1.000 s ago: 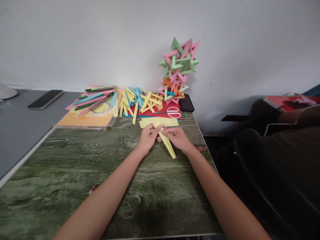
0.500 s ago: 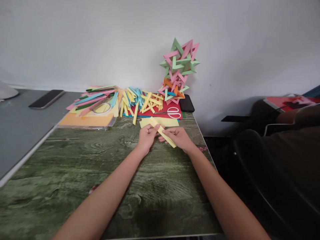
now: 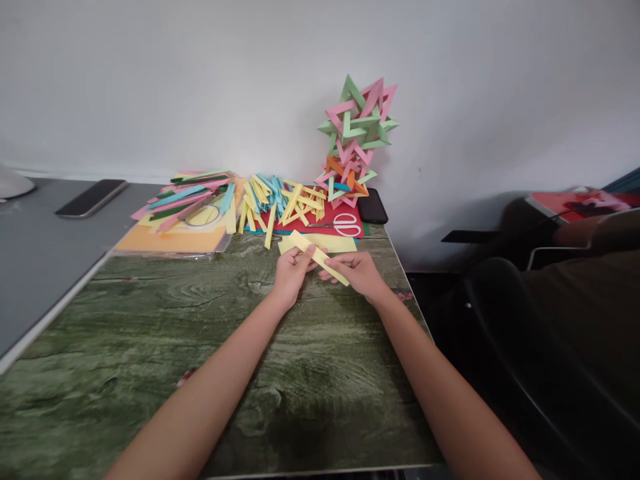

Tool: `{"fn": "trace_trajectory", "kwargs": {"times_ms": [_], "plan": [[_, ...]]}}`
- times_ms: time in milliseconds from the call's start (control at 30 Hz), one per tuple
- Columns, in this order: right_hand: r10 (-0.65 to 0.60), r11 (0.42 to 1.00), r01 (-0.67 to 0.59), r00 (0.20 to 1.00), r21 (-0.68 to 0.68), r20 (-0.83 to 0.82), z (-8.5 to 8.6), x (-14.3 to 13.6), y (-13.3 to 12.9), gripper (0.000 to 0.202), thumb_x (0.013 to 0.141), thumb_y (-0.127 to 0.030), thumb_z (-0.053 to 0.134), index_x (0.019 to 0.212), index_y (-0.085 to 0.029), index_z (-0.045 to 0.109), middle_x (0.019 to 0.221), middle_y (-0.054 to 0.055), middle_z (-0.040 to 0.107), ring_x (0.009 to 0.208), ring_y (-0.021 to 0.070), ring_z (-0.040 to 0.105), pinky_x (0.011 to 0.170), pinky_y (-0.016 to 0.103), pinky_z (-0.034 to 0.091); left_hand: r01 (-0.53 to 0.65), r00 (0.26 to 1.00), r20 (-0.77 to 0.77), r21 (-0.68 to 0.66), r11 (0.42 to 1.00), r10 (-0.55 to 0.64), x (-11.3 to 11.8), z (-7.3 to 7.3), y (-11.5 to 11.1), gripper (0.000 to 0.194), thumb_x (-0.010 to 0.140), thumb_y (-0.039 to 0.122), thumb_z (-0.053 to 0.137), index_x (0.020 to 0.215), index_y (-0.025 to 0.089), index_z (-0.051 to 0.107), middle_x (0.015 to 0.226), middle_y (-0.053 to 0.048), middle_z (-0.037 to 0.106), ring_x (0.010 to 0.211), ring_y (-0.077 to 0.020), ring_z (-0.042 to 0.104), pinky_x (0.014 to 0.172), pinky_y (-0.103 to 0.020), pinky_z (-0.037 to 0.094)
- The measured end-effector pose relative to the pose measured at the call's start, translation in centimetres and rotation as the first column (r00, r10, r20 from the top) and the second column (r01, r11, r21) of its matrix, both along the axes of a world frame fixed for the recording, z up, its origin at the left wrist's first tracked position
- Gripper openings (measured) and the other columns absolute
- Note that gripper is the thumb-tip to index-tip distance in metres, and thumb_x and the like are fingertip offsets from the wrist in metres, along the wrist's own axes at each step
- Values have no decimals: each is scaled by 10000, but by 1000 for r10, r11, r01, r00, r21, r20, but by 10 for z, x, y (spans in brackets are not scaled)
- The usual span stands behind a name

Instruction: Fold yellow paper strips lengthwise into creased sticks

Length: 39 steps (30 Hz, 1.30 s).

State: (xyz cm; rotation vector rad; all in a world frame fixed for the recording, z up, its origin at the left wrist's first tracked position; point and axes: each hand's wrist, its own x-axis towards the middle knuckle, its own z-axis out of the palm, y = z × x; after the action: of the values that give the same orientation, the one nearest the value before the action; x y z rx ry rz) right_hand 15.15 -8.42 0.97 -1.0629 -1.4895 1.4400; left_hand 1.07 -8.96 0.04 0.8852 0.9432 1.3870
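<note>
A pale yellow paper strip [image 3: 321, 257] slants between my hands, a little above the table. My left hand [image 3: 293, 270] pinches it left of its middle, thumb on top. Toward its lower right end, my right hand [image 3: 359, 272] grips the same strip between thumb and fingers. Just behind my hands lies a flat yellow paper sheet [image 3: 343, 244], partly covered by the strip. Farther back are a pile of folded yellow strips [image 3: 303, 202], folded blue strips [image 3: 275, 193], and scissors with white handles [image 3: 347, 225] resting on red paper [image 3: 326, 221].
Paper star models [image 3: 357, 127] in green, pink and orange stand stacked against the wall, beside a black phone [image 3: 373, 207]. At left are coloured strips [image 3: 187, 197] on an orange paper pack [image 3: 170, 240] and another phone [image 3: 93, 198]. A black chair [image 3: 505, 320] stands right of the table [image 3: 150, 320].
The yellow strip has shifted slightly up and left and lies at a flatter slant. Both hands keep hold of it.
</note>
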Motion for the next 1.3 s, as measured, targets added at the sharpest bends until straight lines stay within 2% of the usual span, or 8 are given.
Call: {"fn": "trace_trajectory", "kwargs": {"times_ms": [100,267,600,833,1000,1100,1300], "plan": [[-11,1000,11,1000,18,25,0,0,0,323,689,-430,588,777,-131,675,691,85,690,629,180,656,530,262,515,44,998,-48,-5,999,-45,0,-1,0,276,642,328,657,797,102,633,731,-84,687,734,-199,640,740,-335,483],[29,999,-30,999,25,46,-1,2,3,373,704,-460,561,819,-123,670,707,97,690,630,184,656,532,272,516,-80,996,-28,-11,997,80,1,-3,0,293,653,350,642,811,104,631,755,-77,688,739,-179,639,771,-329,474],[38,999,-38,999,0,-11,-1,3,4,457,730,-525,488,871,-124,656,762,100,690,630,181,656,513,257,509,-142,990,11,-26,990,142,1,-2,2,275,648,339,649,795,108,622,803,-93,685,770,-186,640,769,-331,475],[9,1000,-9,1000,2,10,-3,5,6,436,685,-512,551,873,-135,662,723,84,690,635,187,656,511,260,514,-135,991,8,-21,991,135,1,0,1,292,643,354,650,801,110,623,790,-89,685,779,-185,637,776,-328,475],[29,999,-30,999,23,31,-1,4,6,449,697,-532,523,844,-132,665,708,81,689,636,178,653,510,253,513,-36,997,-69,-17,999,34,1,-2,1,319,598,335,687,812,105,633,654,-42,673,656,-152,630,733,-304,488],[51,999,-51,998,8,36,0,4,5,455,719,-531,495,841,-125,662,721,91,688,635,176,653,528,263,517,-69,995,-79,-15,997,68,1,-3,1,284,596,336,688,754,107,629,607,-17,657,609,-135,618,713,-296,494],[39,999,-40,997,16,65,2,5,5,393,677,-484,577,811,-121,651,728,96,687,644,181,654,530,253,506,-127,992,-28,-36,991,126,2,-4,1,275,595,335,691,738,113,614,636,-19,660,628,-134,622,724,-305,494]]}}
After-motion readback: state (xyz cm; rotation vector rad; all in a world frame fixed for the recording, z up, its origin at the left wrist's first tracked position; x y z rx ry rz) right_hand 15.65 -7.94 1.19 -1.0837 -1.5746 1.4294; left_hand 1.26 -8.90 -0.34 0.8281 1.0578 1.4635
